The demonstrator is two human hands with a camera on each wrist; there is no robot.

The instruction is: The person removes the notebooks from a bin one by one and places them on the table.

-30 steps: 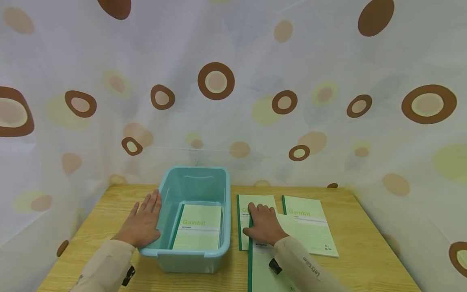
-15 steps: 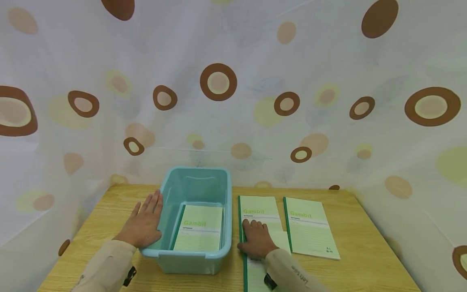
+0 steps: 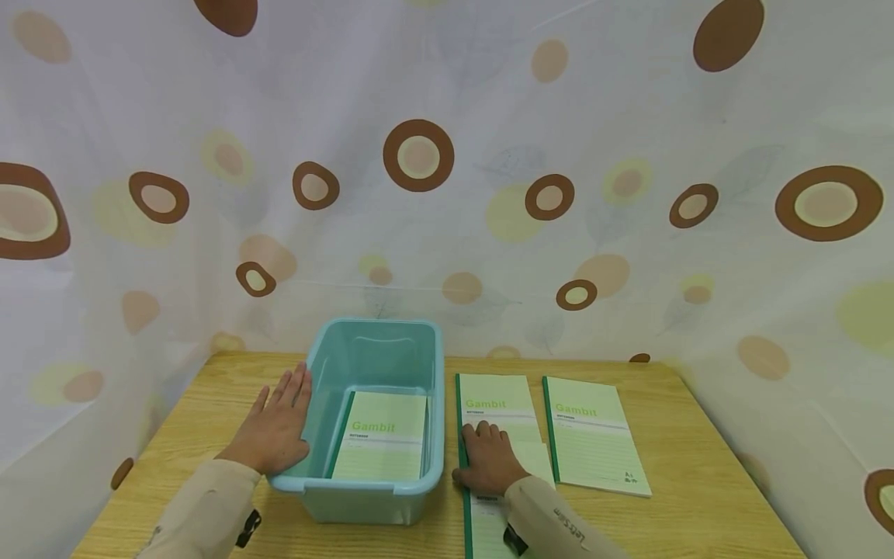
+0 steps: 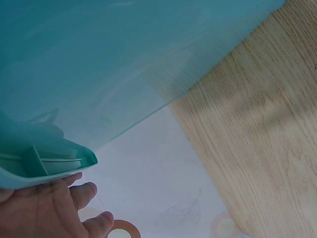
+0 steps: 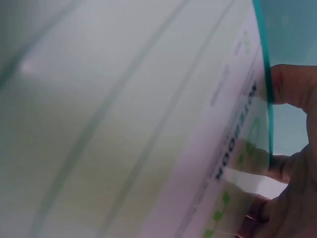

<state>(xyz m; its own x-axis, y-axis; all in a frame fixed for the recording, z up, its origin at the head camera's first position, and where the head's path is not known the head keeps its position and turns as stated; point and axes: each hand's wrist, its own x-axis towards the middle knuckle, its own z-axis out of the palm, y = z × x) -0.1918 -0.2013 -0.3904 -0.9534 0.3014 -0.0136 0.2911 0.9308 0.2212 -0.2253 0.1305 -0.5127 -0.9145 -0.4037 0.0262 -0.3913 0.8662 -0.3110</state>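
Note:
My left hand (image 3: 274,431) lies along the left rim of a light blue plastic bin (image 3: 366,487), fingers straight and touching its outer side. Inside the bin rests a green-spined "Gambit" notebook (image 3: 377,442). My right hand (image 3: 489,458) grips the upper left corner of the nearest notebook (image 3: 483,528), thumb at its green spine and fingers over the top edge. The right wrist view brings that notebook's cover (image 5: 163,124) up close, with thumb and fingertips at the spine. Its top overlaps a second notebook (image 3: 497,392); the hand and sleeve hide part of it.
Another notebook (image 3: 594,435) lies flat and slightly turned at the right. The wooden table (image 3: 687,466) is backed and flanked by a hanging sheet (image 3: 447,233) with brown and cream spots. In the left wrist view, the bin's wall (image 4: 124,59) fills the upper left.
My right hand and the nearest notebook have moved left and toward me, uncovering more of the two notebooks behind. In the last half second they barely shifted. My left hand has stayed put.

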